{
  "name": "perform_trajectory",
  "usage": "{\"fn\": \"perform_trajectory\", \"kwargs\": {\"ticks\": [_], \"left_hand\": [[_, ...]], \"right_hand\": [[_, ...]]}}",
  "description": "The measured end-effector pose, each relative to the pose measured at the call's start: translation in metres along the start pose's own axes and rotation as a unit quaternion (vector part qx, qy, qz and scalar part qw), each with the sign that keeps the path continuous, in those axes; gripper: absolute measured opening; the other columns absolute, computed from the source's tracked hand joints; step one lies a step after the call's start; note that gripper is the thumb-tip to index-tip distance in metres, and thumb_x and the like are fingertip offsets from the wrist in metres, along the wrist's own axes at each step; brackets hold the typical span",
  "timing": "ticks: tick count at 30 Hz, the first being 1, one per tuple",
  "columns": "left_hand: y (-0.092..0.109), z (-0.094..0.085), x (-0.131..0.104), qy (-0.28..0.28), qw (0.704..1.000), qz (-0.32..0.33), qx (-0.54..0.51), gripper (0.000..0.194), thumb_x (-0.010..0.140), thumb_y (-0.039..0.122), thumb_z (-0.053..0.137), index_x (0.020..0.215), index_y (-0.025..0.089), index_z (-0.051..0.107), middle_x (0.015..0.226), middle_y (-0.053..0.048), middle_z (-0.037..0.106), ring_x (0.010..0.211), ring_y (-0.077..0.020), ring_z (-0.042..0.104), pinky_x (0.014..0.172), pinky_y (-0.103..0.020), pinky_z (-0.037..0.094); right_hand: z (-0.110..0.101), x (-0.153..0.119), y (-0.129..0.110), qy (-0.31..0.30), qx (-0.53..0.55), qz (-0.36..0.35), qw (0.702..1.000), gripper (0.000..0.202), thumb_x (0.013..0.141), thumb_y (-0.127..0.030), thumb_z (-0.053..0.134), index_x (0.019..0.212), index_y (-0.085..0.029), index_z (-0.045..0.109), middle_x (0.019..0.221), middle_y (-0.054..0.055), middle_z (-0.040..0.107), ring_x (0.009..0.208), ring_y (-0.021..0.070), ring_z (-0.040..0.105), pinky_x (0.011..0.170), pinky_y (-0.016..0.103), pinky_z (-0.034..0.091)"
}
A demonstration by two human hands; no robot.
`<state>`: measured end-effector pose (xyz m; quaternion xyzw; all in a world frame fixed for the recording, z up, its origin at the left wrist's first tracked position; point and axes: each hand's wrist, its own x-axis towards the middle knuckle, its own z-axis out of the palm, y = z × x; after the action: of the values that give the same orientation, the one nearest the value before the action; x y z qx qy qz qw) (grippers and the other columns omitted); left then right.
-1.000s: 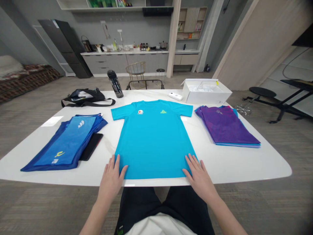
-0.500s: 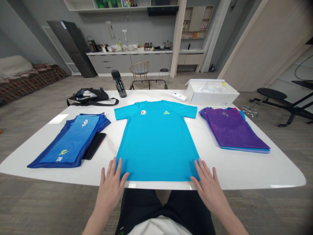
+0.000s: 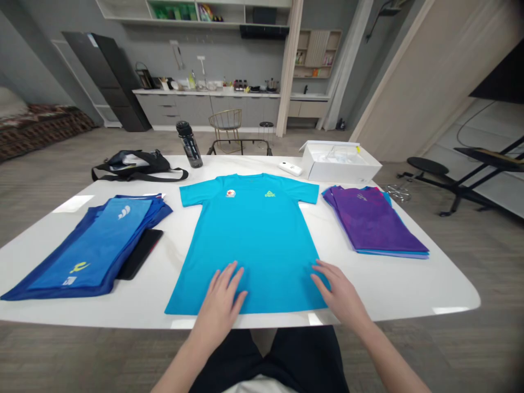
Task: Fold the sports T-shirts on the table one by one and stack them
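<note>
A bright blue T-shirt [image 3: 254,234] lies spread flat on the white table, its collar pointing away from me and its hem near the front edge. A round badge and a green logo mark its chest. Over the lower left part of the shirt is my left hand [image 3: 223,297], fingers stretched out and holding nothing. My right hand [image 3: 338,289] is at the lower right side of the shirt, its fingers apart and bent slightly, also with nothing in it. Whether the fingertips touch the cloth I cannot tell.
To the left lie folded blue clothes [image 3: 94,245] partly over a black flat case [image 3: 141,254]. Behind are a black waist bag [image 3: 139,164] and a bottle [image 3: 189,144]. At right sit folded purple shirts [image 3: 368,218], a white box [image 3: 339,164] and a white device [image 3: 290,168].
My left hand has moved rightward from the shirt's left edge onto its lower part. The right hand has lifted or shifted slightly at the right edge. The view has turned a little.
</note>
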<state>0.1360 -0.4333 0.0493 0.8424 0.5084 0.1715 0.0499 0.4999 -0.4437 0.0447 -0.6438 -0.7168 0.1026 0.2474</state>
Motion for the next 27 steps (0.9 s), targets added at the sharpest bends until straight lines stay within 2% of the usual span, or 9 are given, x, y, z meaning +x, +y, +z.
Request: {"fn": "perform_trajectory", "kwargs": {"ticks": [3, 4, 6, 8, 11, 14, 17, 24, 27], "left_hand": [[0.051, 0.001, 0.058, -0.055, 0.991, 0.093, -0.084, 0.045, 0.104, 0.034, 0.044, 0.149, 0.028, 0.046, 0.148, -0.008, 0.054, 0.134, -0.0225, 0.052, 0.111, -0.041, 0.045], [0.067, 0.003, 0.078, -0.075, 0.985, 0.122, -0.095, 0.044, 0.103, 0.032, 0.045, 0.147, 0.029, 0.048, 0.139, -0.007, 0.060, 0.127, -0.0219, 0.058, 0.107, -0.039, 0.048], [0.096, 0.012, 0.116, -0.107, 0.975, 0.166, -0.099, 0.040, 0.103, 0.029, 0.044, 0.142, 0.029, 0.052, 0.123, -0.006, 0.068, 0.114, -0.0217, 0.064, 0.100, -0.037, 0.051], [0.119, 0.024, 0.147, -0.150, 0.959, 0.222, -0.093, 0.037, 0.103, 0.030, 0.044, 0.138, 0.030, 0.056, 0.111, -0.005, 0.072, 0.101, -0.0217, 0.069, 0.088, -0.034, 0.054], [0.147, 0.044, 0.175, -0.205, 0.937, 0.273, -0.068, 0.033, 0.102, 0.033, 0.046, 0.132, 0.028, 0.060, 0.096, -0.006, 0.075, 0.086, -0.0241, 0.073, 0.073, -0.033, 0.054], [0.164, 0.057, 0.187, -0.234, 0.929, 0.281, -0.056, 0.031, 0.101, 0.041, 0.048, 0.120, 0.024, 0.067, 0.089, -0.009, 0.076, 0.082, -0.0278, 0.073, 0.069, -0.035, 0.054], [0.173, 0.060, 0.191, -0.255, 0.933, 0.245, -0.072, 0.039, 0.102, 0.048, 0.044, 0.108, 0.020, 0.070, 0.089, -0.013, 0.075, 0.083, -0.0297, 0.073, 0.070, -0.037, 0.054], [0.184, 0.058, 0.189, -0.346, 0.927, 0.117, -0.084, 0.049, 0.098, 0.056, 0.048, 0.115, 0.016, 0.069, 0.098, -0.018, 0.074, 0.093, -0.0318, 0.071, 0.077, -0.040, 0.052], [0.191, 0.058, 0.188, -0.384, 0.917, 0.064, -0.087, 0.056, 0.093, 0.063, 0.051, 0.112, 0.015, 0.072, 0.099, -0.019, 0.073, 0.097, -0.0345, 0.070, 0.079, -0.042, 0.052]], "right_hand": [[0.002, 0.083, 0.010, -0.012, 0.055, 0.014, 0.998, 0.034, 0.097, -0.045, 0.056, 0.119, -0.022, 0.070, 0.129, 0.010, 0.069, 0.122, 0.0265, 0.062, 0.108, 0.043, 0.047], [0.004, 0.113, 0.016, -0.015, 0.065, 0.041, 0.997, 0.033, 0.096, -0.042, 0.058, 0.119, -0.021, 0.070, 0.125, 0.010, 0.071, 0.116, 0.0256, 0.065, 0.104, 0.040, 0.049], [0.005, 0.171, 0.029, -0.008, 0.042, 0.110, 0.993, 0.037, 0.094, -0.037, 0.060, 0.125, -0.018, 0.067, 0.127, 0.012, 0.069, 0.110, 0.0248, 0.067, 0.101, 0.037, 0.049], [0.003, 0.221, 0.043, 0.016, -0.002, 0.181, 0.983, 0.044, 0.094, -0.036, 0.061, 0.132, -0.015, 0.063, 0.136, 0.016, 0.064, 0.123, 0.0272, 0.061, 0.106, 0.036, 0.044], [-0.002, 0.275, 0.063, 0.047, -0.032, 0.309, 0.949, 0.047, 0.094, -0.040, 0.061, 0.130, -0.010, 0.063, 0.135, 0.024, 0.061, 0.129, 0.0334, 0.057, 0.106, 0.041, 0.044], [-0.003, 0.310, 0.081, 0.058, -0.030, 0.360, 0.931, 0.049, 0.093, -0.045, 0.062, 0.124, -0.006, 0.065, 0.133, 0.030, 0.059, 0.127, 0.0370, 0.058, 0.104, 0.047, 0.046], [0.002, 0.335, 0.097, 0.062, -0.012, 0.377, 0.924, 0.049, 0.091, -0.045, 0.067, 0.120, -0.006, 0.066, 0.133, 0.031, 0.059, 0.125, 0.0365, 0.060, 0.103, 0.048, 0.047], [0.013, 0.375, 0.118, 0.086, 0.040, 0.397, 0.913, 0.044, 0.083, -0.028, 0.077, 0.119, -0.006, 0.064, 0.134, 0.032, 0.057, 0.129, 0.0370, 0.056, 0.103, 0.045, 0.049], [0.011, 0.385, 0.124, 0.079, 0.086, 0.398, 0.910, 0.038, 0.078, -0.026, 0.081, 0.108, -0.009, 0.067, 0.119, 0.027, 0.067, 0.122, 0.0348, 0.061, 0.092, 0.038, 0.055]]}}
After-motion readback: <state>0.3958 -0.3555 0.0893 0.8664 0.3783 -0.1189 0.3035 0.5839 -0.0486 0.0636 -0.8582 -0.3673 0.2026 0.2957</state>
